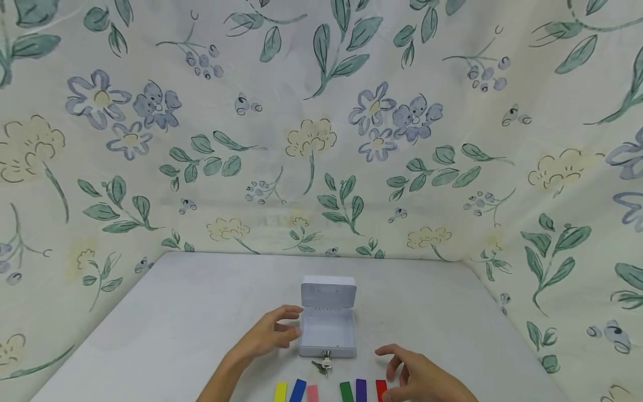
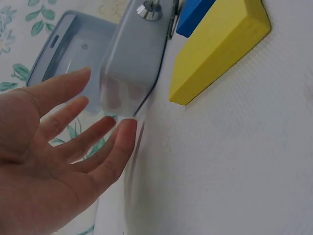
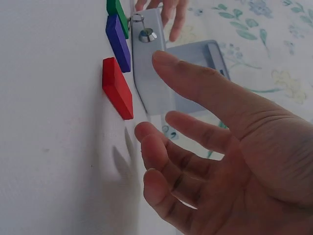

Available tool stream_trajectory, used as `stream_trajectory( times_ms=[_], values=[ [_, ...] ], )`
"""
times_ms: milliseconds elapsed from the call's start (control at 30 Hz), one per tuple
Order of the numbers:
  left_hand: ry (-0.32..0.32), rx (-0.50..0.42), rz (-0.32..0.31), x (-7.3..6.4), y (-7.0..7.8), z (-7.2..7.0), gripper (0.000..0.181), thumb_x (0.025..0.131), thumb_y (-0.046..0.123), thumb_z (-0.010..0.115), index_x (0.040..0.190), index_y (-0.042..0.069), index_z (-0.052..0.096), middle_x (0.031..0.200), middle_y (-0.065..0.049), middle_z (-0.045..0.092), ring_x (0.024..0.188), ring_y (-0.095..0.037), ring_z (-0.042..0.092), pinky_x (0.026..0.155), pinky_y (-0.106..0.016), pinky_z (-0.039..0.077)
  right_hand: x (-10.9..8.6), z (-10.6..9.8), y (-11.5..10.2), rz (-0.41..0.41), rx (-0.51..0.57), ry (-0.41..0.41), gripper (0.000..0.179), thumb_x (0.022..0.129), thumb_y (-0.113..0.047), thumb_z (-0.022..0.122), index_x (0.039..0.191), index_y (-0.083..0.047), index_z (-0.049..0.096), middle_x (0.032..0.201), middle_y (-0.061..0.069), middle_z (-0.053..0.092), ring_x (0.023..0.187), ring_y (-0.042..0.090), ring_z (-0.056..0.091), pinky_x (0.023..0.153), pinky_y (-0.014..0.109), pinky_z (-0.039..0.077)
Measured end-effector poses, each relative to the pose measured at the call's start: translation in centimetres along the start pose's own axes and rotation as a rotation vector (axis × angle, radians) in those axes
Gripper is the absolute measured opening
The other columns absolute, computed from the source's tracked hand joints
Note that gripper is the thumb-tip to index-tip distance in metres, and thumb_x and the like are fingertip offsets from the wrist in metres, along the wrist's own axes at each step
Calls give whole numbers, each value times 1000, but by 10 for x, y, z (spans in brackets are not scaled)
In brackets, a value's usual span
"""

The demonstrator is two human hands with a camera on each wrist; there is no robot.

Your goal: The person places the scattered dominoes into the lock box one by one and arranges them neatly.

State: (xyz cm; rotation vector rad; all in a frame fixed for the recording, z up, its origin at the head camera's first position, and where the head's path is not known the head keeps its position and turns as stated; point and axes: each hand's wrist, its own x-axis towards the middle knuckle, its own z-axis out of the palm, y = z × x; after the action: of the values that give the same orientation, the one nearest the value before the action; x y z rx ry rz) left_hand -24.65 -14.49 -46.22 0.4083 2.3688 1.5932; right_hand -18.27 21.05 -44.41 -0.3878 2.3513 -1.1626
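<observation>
A pale grey metal cash box [image 1: 327,329] stands on the table with its lid [image 1: 329,293] raised. Nothing shows inside it. From the lock at its front hangs a small bunch of keys [image 1: 325,365]. My left hand [image 1: 271,333] is at the box's left side, fingers loosely bent and holding nothing; whether the fingertips touch the box I cannot tell. To the right of the box, my right hand [image 1: 414,375] hovers near a red block [image 3: 117,88], its fingers relaxed and spread, with nothing in them.
In front of the box lies a row of flat blocks: yellow [image 1: 280,392], blue [image 1: 298,391], pink [image 1: 312,393], green [image 1: 346,392] and purple [image 1: 361,390]. A flower-patterned cloth [image 1: 311,184] hangs behind and beside the white table [image 1: 211,290].
</observation>
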Motion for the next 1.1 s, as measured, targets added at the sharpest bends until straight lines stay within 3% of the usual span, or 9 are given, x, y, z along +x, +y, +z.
stream_trajectory(
  times_ms=[300, 600, 700, 833, 1100],
  values=[
    [-12, 3, -16, 3, -3, 4, 50, 92, 18, 67, 137, 3, 51, 139, -25, 51, 116, -36, 60, 78, -38, 59, 3, 1, 11, -68, 48, -67, 51, 81, -19, 79, 126, -9, 56, 91, 3, 60, 72, 15, 53, 63, 19, 43],
    [-3, 8, -30, 4, -1, 3, 51, 89, 18, 70, 135, 4, 53, 139, -25, 52, 112, -32, 62, 74, -38, 59, 23, 1, 49, -115, -8, -108, 52, 77, -36, 82, 122, -23, 59, 92, -3, 62, 74, 11, 58, 64, 19, 49],
    [5, 12, -55, 4, -3, 3, 51, 88, 19, 72, 134, 5, 55, 138, -24, 54, 110, -28, 63, 73, -38, 58, 19, 2, 42, -93, 12, -129, 51, 77, -35, 82, 121, -20, 60, 91, -2, 61, 75, 14, 56, 64, 20, 47],
    [17, 13, -59, 5, -3, 3, 50, 87, 18, 73, 133, 5, 56, 137, -22, 55, 109, -28, 63, 72, -37, 58, 11, 2, 25, -123, 2, -141, 47, 80, -29, 80, 120, -13, 60, 90, -2, 59, 73, 11, 54, 63, 19, 45],
    [43, 29, -73, 6, -2, 4, 50, 86, 19, 74, 133, 8, 57, 135, -20, 57, 112, -29, 62, 74, -37, 59, -1, 5, 5, -73, 41, -71, 39, 78, -17, 81, 112, -9, 64, 86, 3, 58, 69, 14, 51, 59, 19, 42]
  ],
)
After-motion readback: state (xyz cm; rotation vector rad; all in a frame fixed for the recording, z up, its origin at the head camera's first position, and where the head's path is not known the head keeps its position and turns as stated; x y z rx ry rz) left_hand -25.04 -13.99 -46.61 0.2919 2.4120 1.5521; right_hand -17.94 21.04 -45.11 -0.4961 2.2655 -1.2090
